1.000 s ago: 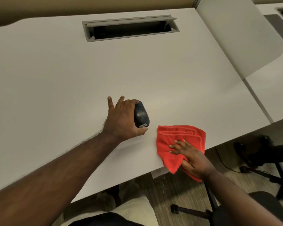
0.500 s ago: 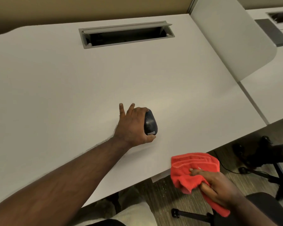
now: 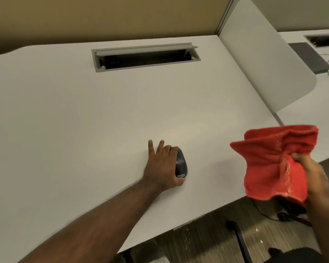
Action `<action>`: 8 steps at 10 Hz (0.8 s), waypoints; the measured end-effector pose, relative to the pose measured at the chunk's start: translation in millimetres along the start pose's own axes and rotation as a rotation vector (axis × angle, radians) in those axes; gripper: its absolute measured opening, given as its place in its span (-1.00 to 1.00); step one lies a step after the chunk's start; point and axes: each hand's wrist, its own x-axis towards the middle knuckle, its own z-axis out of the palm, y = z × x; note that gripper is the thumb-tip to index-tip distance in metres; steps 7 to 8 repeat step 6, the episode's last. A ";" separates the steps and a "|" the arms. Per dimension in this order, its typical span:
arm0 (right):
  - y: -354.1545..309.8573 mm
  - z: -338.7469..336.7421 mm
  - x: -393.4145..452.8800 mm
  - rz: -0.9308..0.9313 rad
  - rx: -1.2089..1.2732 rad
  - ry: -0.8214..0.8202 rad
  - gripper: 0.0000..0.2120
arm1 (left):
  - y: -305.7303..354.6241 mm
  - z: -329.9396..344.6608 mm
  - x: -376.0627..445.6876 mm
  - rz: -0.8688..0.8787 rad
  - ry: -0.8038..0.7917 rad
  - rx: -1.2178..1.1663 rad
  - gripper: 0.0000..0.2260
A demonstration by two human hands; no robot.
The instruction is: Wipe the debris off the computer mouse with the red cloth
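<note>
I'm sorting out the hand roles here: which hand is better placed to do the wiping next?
The right hand: it already grips the red cloth, raised beside the desk. The left hand holds the computer mouse on its side, so it likely steadies.

A left hand (image 3: 163,166) holds a computer mouse (image 3: 181,164) on the tabletop (image 3: 65,120); at right, a raised right hand (image 3: 313,177) holds the cloth (image 3: 270,160) above the tabletop's near edge.
</note>
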 end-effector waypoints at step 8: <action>-62.1 278.3 135.9 -0.626 -0.911 -0.095 -0.70 | -3.4 -9.4 -3.6 -0.112 0.059 -0.154 -0.16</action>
